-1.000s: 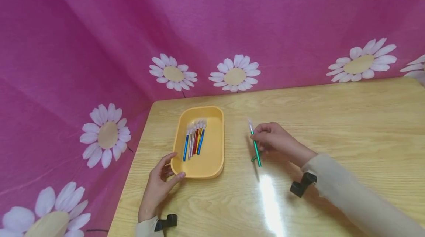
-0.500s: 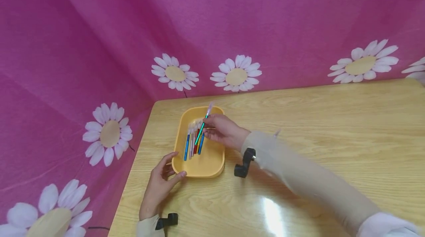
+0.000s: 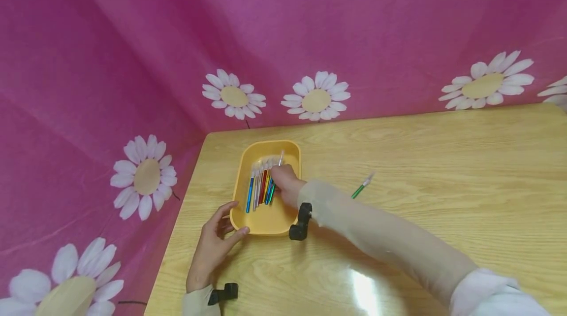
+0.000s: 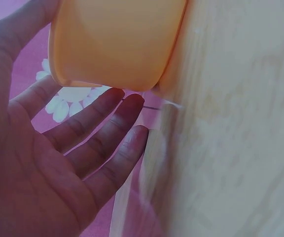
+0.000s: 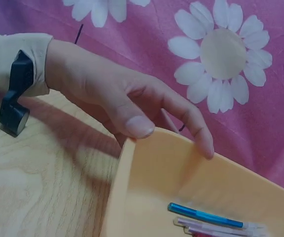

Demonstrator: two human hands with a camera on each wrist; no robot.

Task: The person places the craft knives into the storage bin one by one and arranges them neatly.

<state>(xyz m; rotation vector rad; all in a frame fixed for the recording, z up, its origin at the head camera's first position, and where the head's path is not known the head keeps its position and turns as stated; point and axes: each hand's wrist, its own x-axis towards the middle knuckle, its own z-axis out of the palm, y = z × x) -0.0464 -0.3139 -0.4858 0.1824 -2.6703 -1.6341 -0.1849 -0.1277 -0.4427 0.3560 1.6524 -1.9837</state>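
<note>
1. Tray (image 3: 245, 171): yellow, near the worktop's (image 3: 421, 158) left back corner, long side running away from the person.
2. Pens (image 3: 261, 185): laid side by side inside the tray, caps toward its far end, so they lie flat in a row.
3. Left hand (image 3: 212, 247): at the tray's near corner, thumb and a fingertip on the rim, bracing it against sliding; grips nothing else.
4. Right hand (image 3: 285, 183): over the tray, fingers closed on a green pen (image 3: 273, 185), lowered beside the row.
5. Loose green pen (image 3: 363, 185): on the worktop, right of the tray, well apart.
</note>
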